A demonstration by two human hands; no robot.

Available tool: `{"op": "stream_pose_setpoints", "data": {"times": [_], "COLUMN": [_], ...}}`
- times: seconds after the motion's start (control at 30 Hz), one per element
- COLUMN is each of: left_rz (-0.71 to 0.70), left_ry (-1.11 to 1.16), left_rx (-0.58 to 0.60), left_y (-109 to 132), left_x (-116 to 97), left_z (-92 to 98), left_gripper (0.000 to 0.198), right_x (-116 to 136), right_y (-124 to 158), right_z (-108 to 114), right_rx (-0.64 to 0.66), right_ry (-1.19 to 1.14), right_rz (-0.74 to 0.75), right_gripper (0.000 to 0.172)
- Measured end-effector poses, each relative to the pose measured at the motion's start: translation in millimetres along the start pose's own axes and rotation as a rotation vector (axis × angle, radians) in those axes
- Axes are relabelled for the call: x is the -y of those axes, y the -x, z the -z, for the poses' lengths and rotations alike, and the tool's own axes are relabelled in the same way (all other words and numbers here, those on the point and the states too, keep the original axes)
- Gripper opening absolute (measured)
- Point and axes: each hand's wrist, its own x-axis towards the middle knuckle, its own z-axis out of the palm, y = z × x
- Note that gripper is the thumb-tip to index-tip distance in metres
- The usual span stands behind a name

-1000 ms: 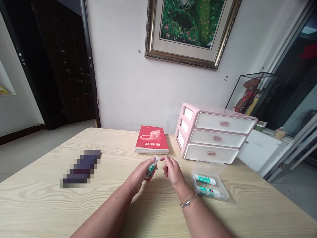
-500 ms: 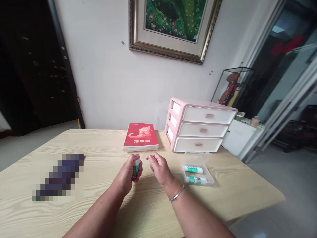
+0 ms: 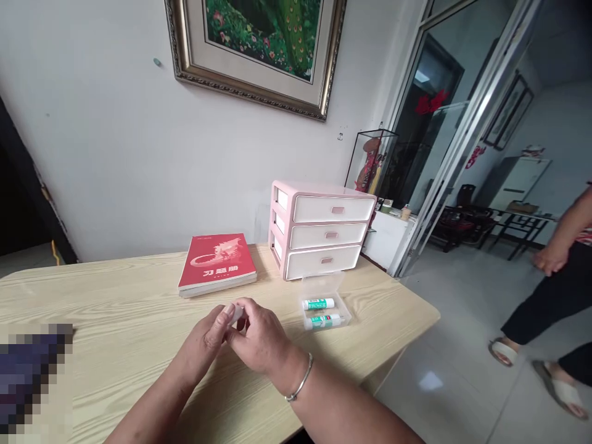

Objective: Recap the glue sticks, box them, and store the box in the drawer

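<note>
Above the near part of the table, my left hand (image 3: 207,339) is closed round a glue stick (image 3: 237,313), and only the white end shows between the fingers. My right hand (image 3: 259,336), a silver bracelet on its wrist, meets the left one with thumb and forefinger curled onto the same glue stick. Most of the tube is hidden by my hands. To the right, a clear plastic box (image 3: 345,311) with its lid raised holds two white-and-green glue sticks (image 3: 319,304) lying flat.
A red book (image 3: 217,262) lies on the wooden table (image 3: 115,308) beyond my hands. Behind the box stands a pink-and-white drawer unit (image 3: 330,237). A pixelated dark item (image 3: 30,376) is at the left edge. Beyond the table's right edge, a person (image 3: 531,308) is on the tiled floor.
My right hand has come across to the glue stick in my left hand and closed on it. The view has turned right, and a person now shows at the right edge.
</note>
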Motion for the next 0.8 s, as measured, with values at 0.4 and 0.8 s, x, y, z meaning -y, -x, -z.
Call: {"op": "stream_pose_setpoints", "data": {"times": [0.4,0.8], "left_rz": [-0.07,-0.032], "left_ry": [-0.042,-0.213], "left_rx": [0.023,-0.117], "left_y": [3,-3], "left_x": [12,31], "left_z": [-4.0,6.0], "left_gripper": [0.058,0.06], "right_x": [-41,-117], "right_y": [33,51], "right_z": [117,170], "right_rx": [-0.087,-0.06], "right_ry": [0.194,0.462], "right_rz": [-0.202,-0.346], "right_gripper": [0.021,0.026]}}
